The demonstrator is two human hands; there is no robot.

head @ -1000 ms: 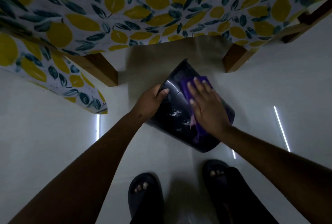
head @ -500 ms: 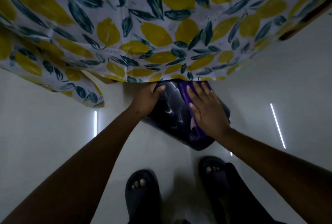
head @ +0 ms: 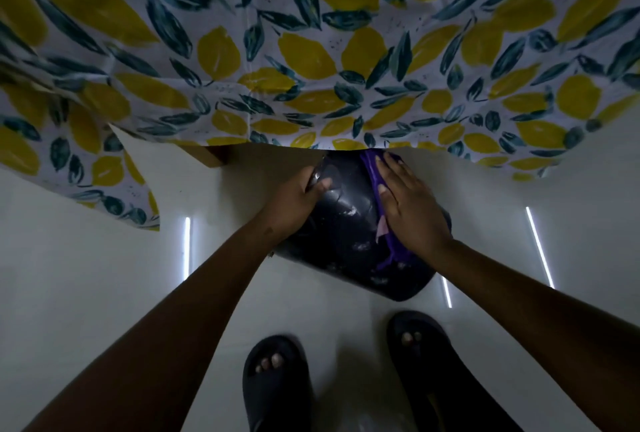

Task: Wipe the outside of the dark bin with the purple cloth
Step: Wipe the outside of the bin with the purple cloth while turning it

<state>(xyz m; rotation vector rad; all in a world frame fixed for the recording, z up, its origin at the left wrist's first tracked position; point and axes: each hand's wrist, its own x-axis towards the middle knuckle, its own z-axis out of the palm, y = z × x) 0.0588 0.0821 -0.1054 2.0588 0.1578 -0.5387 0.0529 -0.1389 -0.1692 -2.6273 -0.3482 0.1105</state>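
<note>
The dark glossy bin [head: 349, 234] lies tilted on its side over the white floor, its bottom end towards me and its open end hidden under the tablecloth. My left hand [head: 294, 201] grips the bin's left side near the rim. My right hand [head: 410, 209] lies flat on the purple cloth [head: 372, 171], pressing it against the bin's right side. A strip of the cloth shows below my palm, and a pale tag sticks out at my thumb.
A tablecloth with yellow lemons and dark leaves [head: 311, 50] hangs low over the top of the view. A wooden table leg [head: 214, 156] shows just under its edge on the left. My two feet in dark slides [head: 277, 379] stand on the white floor [head: 104, 275].
The view has dropped closer under the table, so the tablecloth now covers the bin's open end. My right hand with the cloth has slid a little up the bin's side.
</note>
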